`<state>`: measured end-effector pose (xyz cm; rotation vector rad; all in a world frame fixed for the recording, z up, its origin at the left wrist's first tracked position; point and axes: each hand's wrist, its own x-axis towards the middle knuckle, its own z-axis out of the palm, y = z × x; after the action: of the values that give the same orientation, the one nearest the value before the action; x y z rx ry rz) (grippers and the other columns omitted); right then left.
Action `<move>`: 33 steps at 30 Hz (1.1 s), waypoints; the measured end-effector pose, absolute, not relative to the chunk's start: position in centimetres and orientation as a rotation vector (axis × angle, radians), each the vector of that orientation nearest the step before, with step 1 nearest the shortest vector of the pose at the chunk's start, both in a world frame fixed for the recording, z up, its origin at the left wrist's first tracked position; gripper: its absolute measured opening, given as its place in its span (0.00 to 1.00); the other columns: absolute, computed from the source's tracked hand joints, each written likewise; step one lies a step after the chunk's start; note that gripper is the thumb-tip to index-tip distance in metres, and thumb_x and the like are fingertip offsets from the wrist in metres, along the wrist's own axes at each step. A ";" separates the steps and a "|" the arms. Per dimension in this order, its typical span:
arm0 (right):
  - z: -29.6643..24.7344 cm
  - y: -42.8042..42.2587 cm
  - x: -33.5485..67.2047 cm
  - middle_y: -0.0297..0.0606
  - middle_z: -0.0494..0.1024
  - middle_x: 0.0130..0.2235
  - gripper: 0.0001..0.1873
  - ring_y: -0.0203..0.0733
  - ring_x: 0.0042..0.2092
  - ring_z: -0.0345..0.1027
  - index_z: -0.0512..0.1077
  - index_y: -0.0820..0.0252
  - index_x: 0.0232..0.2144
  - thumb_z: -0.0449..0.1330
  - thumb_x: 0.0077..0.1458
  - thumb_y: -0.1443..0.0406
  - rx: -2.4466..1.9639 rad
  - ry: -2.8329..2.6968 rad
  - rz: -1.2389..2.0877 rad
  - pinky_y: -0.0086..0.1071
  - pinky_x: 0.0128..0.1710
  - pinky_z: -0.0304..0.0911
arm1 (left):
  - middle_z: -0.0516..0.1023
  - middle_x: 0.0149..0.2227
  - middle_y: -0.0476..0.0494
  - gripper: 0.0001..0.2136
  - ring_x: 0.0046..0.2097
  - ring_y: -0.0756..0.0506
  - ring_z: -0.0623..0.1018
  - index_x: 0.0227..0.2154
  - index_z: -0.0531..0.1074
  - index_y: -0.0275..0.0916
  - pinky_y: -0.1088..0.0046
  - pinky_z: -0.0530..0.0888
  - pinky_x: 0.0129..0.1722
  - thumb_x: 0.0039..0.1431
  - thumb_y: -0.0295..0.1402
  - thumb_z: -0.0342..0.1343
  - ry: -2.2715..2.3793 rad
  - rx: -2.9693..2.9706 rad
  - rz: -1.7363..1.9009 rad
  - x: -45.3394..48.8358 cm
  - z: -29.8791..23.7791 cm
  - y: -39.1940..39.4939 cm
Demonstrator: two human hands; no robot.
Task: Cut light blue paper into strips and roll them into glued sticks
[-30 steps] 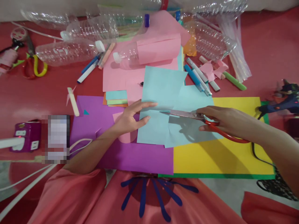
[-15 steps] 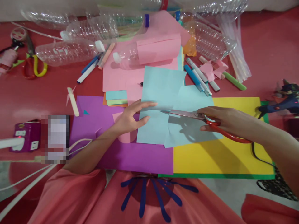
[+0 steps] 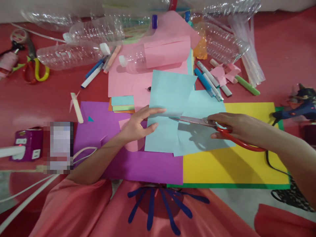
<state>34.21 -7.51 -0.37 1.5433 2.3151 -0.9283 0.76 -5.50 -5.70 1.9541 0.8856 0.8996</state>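
A light blue sheet of paper (image 3: 170,89) lies in front of me, with a slit running in from its right side. My left hand (image 3: 137,125) rests on its left part, index finger and thumb stretched apart on either side of the cut line; the other fingers are mostly hidden. My right hand (image 3: 234,126) grips red-handled scissors (image 3: 197,120), whose blades reach leftward into the paper, nearly closed. The sheet's right part (image 3: 207,131) spreads under the scissors and the right hand. Beneath are purple paper (image 3: 148,168) and yellow paper (image 3: 237,168).
Clear plastic bottles (image 3: 71,55) line the back, one wrapped in pink paper (image 3: 168,52). Markers (image 3: 207,82) lie beyond the blue sheet. A glue gun (image 3: 296,112) is at the right; a phone (image 3: 60,144) and a purple power adapter (image 3: 27,144) at the left.
The scissor blades look slightly more closed on the light blue paper. Both hands stay in practically the same place.
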 end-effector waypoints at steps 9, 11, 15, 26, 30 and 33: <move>-0.9 -7.5 34.7 0.45 0.79 0.35 0.37 0.52 0.33 0.74 0.72 0.54 0.51 0.46 0.57 0.36 1.524 2.378 -0.863 0.39 0.31 0.65 | 0.80 0.52 0.45 0.17 0.53 0.45 0.79 0.52 0.73 0.46 0.63 0.74 0.58 0.60 0.31 0.56 0.916 1.943 0.871 0.7 -5.8 -5.6; -1.1 -7.5 34.9 0.44 0.79 0.34 0.37 0.51 0.32 0.73 0.73 0.54 0.51 0.46 0.56 0.36 1.533 2.387 -0.850 0.39 0.30 0.64 | 0.80 0.52 0.45 0.17 0.53 0.45 0.79 0.53 0.73 0.46 0.62 0.74 0.58 0.60 0.32 0.57 0.922 1.945 0.864 0.7 -5.9 -5.5; -1.2 -7.5 35.1 0.44 0.79 0.32 0.36 0.51 0.31 0.73 0.73 0.53 0.50 0.47 0.56 0.36 1.553 2.388 -0.812 0.38 0.29 0.63 | 0.80 0.52 0.43 0.17 0.53 0.44 0.79 0.53 0.73 0.45 0.61 0.75 0.57 0.60 0.33 0.57 0.930 1.938 0.836 0.7 -6.0 -5.4; 0.5 -8.0 33.7 0.48 0.79 0.44 0.30 0.55 0.39 0.76 0.69 0.52 0.53 0.44 0.62 0.42 1.508 2.332 -0.709 0.40 0.34 0.65 | 0.78 0.54 0.43 0.18 0.55 0.45 0.78 0.54 0.71 0.45 0.66 0.77 0.54 0.60 0.31 0.56 0.889 1.916 0.847 0.7 -6.1 -5.4; 0.3 -8.0 33.4 0.50 0.79 0.45 0.29 0.56 0.40 0.76 0.69 0.53 0.53 0.45 0.63 0.44 1.486 2.369 -0.711 0.40 0.35 0.66 | 0.78 0.54 0.43 0.19 0.54 0.45 0.78 0.55 0.71 0.46 0.68 0.78 0.51 0.61 0.32 0.56 0.902 1.926 0.811 0.7 -6.2 -5.5; 0.1 -7.8 33.1 0.49 0.79 0.45 0.30 0.55 0.40 0.76 0.69 0.53 0.52 0.45 0.62 0.42 1.462 2.386 -0.724 0.39 0.33 0.65 | 0.78 0.54 0.44 0.20 0.52 0.45 0.78 0.56 0.71 0.47 0.71 0.78 0.47 0.60 0.31 0.56 0.910 1.947 0.790 0.7 -6.2 -5.6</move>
<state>33.13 -7.83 0.05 1.4620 2.3858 -0.7238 0.70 -5.63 -6.15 1.9469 0.9101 0.7896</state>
